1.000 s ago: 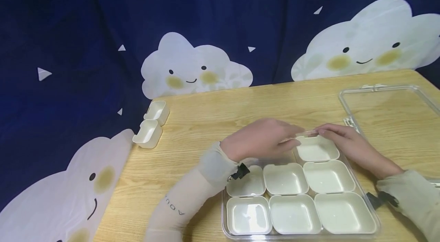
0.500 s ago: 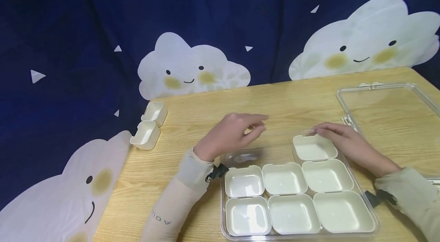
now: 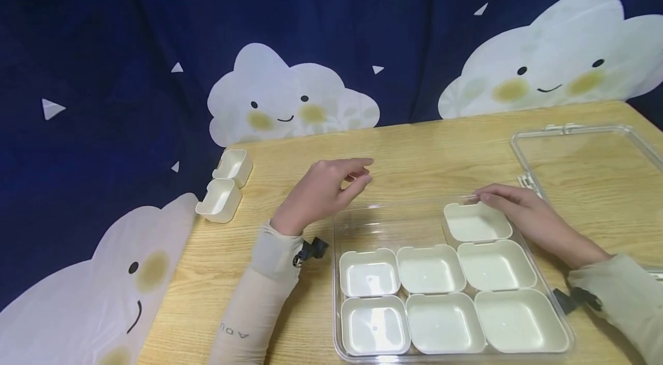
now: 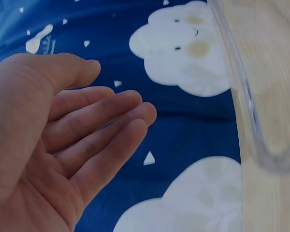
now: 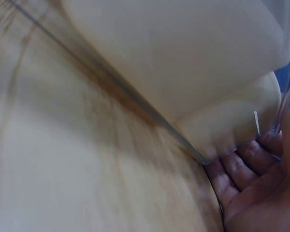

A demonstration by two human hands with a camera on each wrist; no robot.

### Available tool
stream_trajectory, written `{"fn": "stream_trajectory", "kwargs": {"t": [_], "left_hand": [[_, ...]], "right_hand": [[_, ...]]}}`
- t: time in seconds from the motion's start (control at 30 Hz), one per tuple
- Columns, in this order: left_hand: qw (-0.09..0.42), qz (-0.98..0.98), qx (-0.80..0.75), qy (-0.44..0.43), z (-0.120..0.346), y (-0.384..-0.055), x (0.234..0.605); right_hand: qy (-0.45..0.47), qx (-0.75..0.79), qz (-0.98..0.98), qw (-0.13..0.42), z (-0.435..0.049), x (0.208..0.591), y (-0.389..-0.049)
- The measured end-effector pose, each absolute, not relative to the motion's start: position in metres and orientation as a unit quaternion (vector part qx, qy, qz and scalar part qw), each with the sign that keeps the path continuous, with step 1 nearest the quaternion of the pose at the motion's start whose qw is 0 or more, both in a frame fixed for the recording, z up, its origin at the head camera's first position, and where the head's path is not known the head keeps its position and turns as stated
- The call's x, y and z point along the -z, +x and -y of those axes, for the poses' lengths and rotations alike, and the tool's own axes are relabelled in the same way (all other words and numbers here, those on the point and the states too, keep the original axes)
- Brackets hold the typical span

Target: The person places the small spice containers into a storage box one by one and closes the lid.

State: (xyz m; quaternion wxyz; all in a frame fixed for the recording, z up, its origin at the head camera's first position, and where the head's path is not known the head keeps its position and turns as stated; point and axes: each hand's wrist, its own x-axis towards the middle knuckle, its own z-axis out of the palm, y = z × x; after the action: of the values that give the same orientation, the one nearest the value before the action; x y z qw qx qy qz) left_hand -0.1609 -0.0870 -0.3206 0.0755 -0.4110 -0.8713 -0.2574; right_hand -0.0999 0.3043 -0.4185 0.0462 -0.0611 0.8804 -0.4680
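Note:
A clear plastic box (image 3: pixel 393 221) holds several cream cups (image 3: pixel 440 322), which fill the two near rows and the far right spot. At its far right corner my right hand (image 3: pixel 533 221) holds the rim. In the right wrist view, the fingers (image 5: pixel 251 164) lie along the outside of the clear wall. My left hand (image 3: pixel 323 192) hovers beyond the box's far left corner, holding nothing. The left wrist view shows its fingers (image 4: pixel 111 140) loosely extended, with the thumb apart from them.
Two more cream cups (image 3: pixel 219 201) stand at the table's left edge. A clear lid (image 3: pixel 595 130) with latches lies at the right, beyond the right hand. A dark blue curtain (image 3: pixel 404 25) with clouds hangs behind the wooden table (image 3: pixel 290 273).
My left hand has moved left, away from the far right cup and off the box. The right hand stays at the box's far right corner.

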Motion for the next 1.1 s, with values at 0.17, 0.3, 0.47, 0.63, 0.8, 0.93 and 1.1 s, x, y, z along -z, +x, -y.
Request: {"fn": "stream_trajectory", "kwargs": {"t": [0.17,0.3,0.47,0.63,0.8,0.93,1.1], "left_hand": [[0.08,0.888,0.253,-0.377,0.101,-0.167,0.322],[0.086,0.905,0.233,-0.345,0.11,-0.169,0.32],[0.088,0.927,0.196,-0.306,0.118,-0.173,0.32],[0.092,0.943,0.174,-0.267,0.128,-0.177,0.322],[0.098,0.952,0.176,-0.228,0.141,-0.183,0.326],[0.095,0.96,0.175,-0.196,0.151,-0.187,0.327],[0.068,0.971,0.169,-0.154,0.166,-0.194,0.33]], "right_hand": [[-0.074,0.475,-0.876,0.047,-0.303,0.419,-0.1],[-0.074,0.47,-0.878,0.048,-0.303,0.417,-0.1],[-0.073,0.47,-0.879,0.048,-0.304,0.417,-0.099],[-0.075,0.481,-0.872,0.05,-0.303,0.418,-0.099],[-0.073,0.482,-0.872,0.044,-0.301,0.418,-0.099],[-0.072,0.478,-0.874,0.042,-0.302,0.418,-0.099],[-0.068,0.47,-0.879,0.04,-0.302,0.417,-0.098]]}}
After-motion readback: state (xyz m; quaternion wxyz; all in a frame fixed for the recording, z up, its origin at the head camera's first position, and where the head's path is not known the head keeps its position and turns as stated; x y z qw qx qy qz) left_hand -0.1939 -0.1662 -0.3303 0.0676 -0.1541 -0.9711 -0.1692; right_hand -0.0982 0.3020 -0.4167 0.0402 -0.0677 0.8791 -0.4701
